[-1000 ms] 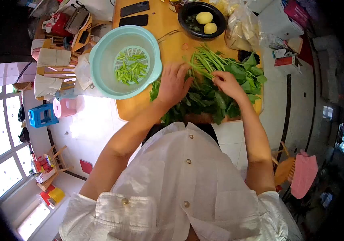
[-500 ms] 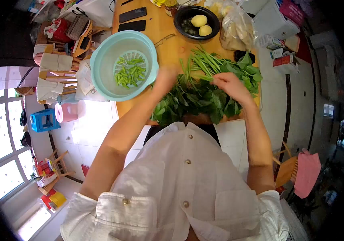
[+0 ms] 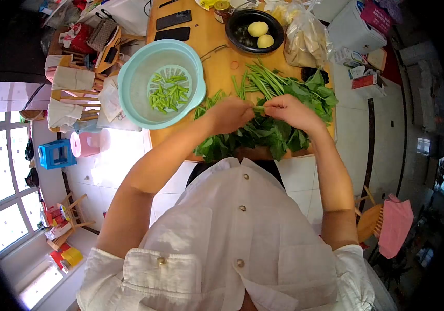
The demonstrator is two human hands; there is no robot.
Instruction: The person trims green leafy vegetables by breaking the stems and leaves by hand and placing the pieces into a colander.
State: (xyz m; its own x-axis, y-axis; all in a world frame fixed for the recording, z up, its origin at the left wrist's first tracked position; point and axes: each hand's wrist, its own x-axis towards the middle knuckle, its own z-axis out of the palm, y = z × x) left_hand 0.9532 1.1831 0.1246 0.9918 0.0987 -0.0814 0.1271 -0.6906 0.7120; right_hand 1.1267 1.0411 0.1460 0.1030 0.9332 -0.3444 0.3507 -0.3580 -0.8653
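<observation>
Between my two hands is a short green vegetable stem (image 3: 258, 110). My left hand (image 3: 231, 114) is closed on its left end, and my right hand (image 3: 287, 110) pinches the right end. Beneath both hands lie dark leafy greens (image 3: 263, 133) along the near table edge. A bunch of long green stems (image 3: 264, 82) with leaves spreads behind my right hand. To the left stands a light blue plastic basin (image 3: 124, 85) with a slatted strainer bottom. Short green stem pieces (image 3: 167, 97) lie inside it.
A black bowl (image 3: 230, 39) at the back holds two yellowish peeled potatoes (image 3: 258, 29) and small dark things. Beside it sits a clear plastic bag (image 3: 307, 44). Two dark phones (image 3: 173, 19) lie behind the basin. Chairs (image 3: 71, 98) and a blue stool (image 3: 57, 154) stand left.
My left hand has moved right and down, away from the basin, and now meets my right hand at the stem. My right hand has shifted slightly left.
</observation>
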